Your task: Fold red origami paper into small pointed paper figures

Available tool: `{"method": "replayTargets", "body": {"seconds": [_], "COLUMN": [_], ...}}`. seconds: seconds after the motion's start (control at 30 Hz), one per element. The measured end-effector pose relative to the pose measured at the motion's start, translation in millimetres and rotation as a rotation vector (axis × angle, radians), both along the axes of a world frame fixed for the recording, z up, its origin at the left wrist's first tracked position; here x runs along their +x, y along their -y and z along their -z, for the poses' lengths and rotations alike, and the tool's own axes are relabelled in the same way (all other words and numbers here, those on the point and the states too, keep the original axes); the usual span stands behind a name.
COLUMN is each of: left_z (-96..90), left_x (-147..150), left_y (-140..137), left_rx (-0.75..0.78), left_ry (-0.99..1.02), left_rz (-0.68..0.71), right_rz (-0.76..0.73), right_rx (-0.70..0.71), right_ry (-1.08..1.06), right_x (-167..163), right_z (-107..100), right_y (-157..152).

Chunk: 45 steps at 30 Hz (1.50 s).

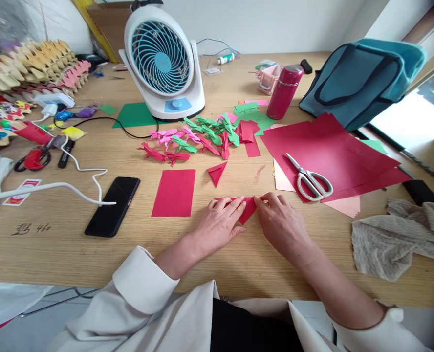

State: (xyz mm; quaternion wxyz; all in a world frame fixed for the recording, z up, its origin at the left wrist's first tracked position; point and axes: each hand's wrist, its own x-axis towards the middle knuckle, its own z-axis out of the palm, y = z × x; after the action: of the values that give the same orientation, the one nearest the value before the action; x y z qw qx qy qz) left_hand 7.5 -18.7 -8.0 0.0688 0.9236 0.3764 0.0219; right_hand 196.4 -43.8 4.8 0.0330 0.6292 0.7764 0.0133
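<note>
A folded piece of red paper [248, 210] lies on the table in front of me, its lower edge coming to a point. My left hand [222, 217] rests flat over its left part, fingers stretched out and pressing it down. At the paper's right corner, the fingertips of my right hand [275, 215] are closed in a pinch. Just beyond my hands is a small folded red paper triangle [217, 172]. A flat red paper rectangle [173, 193] lies to the left. Farther back spreads a pile of folded green, pink and red paper pieces [206, 132].
White-handled scissors [314, 186] lie on large red sheets [334, 151] at right. A grey cloth [396, 239] sits at the right front. The black phone [112, 205] is on the left. Behind stand a fan [162, 63], a red bottle [285, 92] and a blue bag [359, 78].
</note>
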Motion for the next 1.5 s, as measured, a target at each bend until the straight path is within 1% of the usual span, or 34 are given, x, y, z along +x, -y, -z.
{"method": "replayTargets", "body": {"seconds": [0.3, 0.6, 0.87, 1.0, 1.23, 1.5], "left_z": [1.2, 4.7, -2.1, -2.9, 2.9, 7.3], "left_x": [1, 1, 1, -2, -8, -14], "left_y": [-1, -3, 3, 6, 13, 20], "left_rx": [-0.010, 0.017, 0.054, 0.034, 0.000, -0.090], "left_ry": [0.036, 0.030, -0.047, -0.074, -0.042, -0.015], "left_rz": [-0.008, -0.005, 0.040, 0.061, 0.083, 0.100], "right_rz": [-0.080, -0.029, -0.006, -0.010, -0.021, -0.017], "right_rx": [0.020, 0.038, 0.029, 0.033, 0.034, 0.050], "right_ry": [-0.009, -0.017, -0.029, -0.025, 0.030, 0.080], "right_x": [-5, -3, -4, -4, -5, -10], "right_z": [3, 4, 1, 2, 6, 5], "right_y": [1, -1, -3, -2, -1, 4]}}
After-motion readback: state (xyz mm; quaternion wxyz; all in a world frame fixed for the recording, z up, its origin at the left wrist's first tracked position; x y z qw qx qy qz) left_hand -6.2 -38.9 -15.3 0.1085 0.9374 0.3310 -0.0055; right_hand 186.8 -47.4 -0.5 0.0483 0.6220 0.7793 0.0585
